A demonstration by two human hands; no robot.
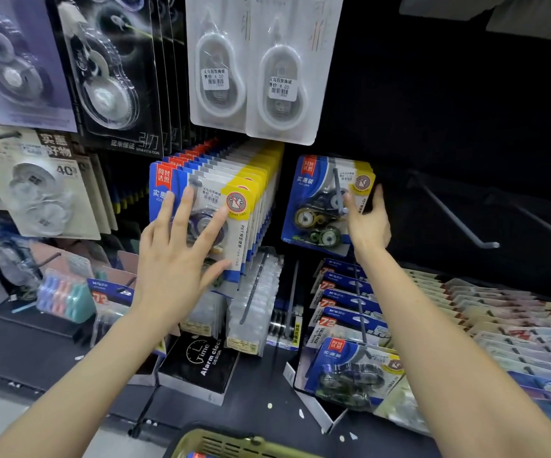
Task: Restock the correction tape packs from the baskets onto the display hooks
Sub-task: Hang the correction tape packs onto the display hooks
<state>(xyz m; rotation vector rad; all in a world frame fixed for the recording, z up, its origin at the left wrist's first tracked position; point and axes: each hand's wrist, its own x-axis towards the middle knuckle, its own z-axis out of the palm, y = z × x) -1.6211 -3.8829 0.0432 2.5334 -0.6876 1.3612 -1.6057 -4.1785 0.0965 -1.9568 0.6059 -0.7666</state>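
Correction tape pack (320, 206) with the blue-and-yellow card is threaded on its grey hook (337, 188), right under the right grip (368, 226), with a couple more stacked behind it. That grip has its thumb on the front blister and its fingers running up behind the card's right edge, so it looks like a pinch on that edge. Meanwhile the left grip (175, 259) is spread flat, fingers straight, pressing on the front of the full row of packs (246, 233) on the neighbouring hook.

What'd worry me: the hook's tip sits just by the right thumb. If the correction tape pack gets tugged sideways, the punched hole in the thin card could tear, or the pack could slide off the end. And if the left grip lets go too fast, that crammed row might swing forward and shed its front pack onto the shelf stock below.

Materials: glossy printed card and clear hard plastic blisters with round tape wheels inside, so slippery stuff. The hooks are thin grey metal rods. An empty hook (455, 219) pokes out further right of the right grip. An olive slatted plastic basket (234, 446) sits below both grips.
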